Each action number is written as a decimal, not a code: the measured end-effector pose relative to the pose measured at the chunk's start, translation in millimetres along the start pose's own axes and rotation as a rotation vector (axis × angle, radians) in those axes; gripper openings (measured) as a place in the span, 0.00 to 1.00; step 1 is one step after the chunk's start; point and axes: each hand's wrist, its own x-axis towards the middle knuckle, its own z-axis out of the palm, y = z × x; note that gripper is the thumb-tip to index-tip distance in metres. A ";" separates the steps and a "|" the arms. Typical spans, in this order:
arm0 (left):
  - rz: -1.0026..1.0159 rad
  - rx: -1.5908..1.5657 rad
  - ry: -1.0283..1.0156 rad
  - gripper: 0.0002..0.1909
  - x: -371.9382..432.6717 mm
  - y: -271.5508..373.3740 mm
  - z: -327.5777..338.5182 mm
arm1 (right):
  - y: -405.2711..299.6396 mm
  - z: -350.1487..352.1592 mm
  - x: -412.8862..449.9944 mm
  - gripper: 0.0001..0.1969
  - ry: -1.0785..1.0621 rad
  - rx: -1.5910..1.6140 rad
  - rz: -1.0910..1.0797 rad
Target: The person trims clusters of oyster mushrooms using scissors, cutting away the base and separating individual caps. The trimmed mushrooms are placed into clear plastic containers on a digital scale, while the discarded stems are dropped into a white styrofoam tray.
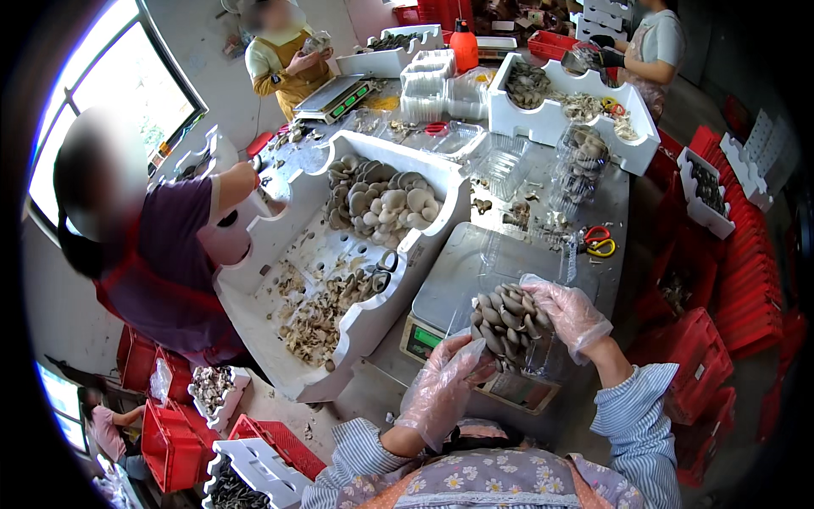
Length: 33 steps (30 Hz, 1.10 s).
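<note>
My left hand (445, 385), in a thin clear plastic glove, holds the lower left of a cluster of grey oyster mushrooms (509, 318). My right hand (569, 312), gloved the same way, grips the cluster's upper right side. Around and under the mushrooms shows a clear plastic clamshell container (552, 356); how much of the cluster sits inside it I cannot tell. Both hands are over the near end of a digital scale (455, 273) with a metal platform and a lit green display. My fingertips are partly hidden by the mushrooms.
Left of the scale stands a white foam crate (439, 251) holding mushrooms (388, 200), trimmings and dark-handled scissors (383, 270). Red-and-yellow scissors (599, 242) lie right. A filled clamshell (579, 168) stands beyond. Co-workers stand around the table; red plastic crates (683, 362) flank my right.
</note>
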 end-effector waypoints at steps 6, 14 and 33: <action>-0.136 0.041 -0.053 0.32 -5.6 6.0 6.9 | -24.4 -17.2 8.0 0.11 0.025 -0.517 -0.171; -0.021 0.358 0.026 0.20 -14.6 46.1 -5.1 | -18.9 -25.6 -11.8 0.09 0.283 -0.297 -0.257; 0.240 1.757 0.195 0.29 72.4 222.2 -176.8 | 38.5 15.3 -73.8 0.32 0.445 -0.148 0.463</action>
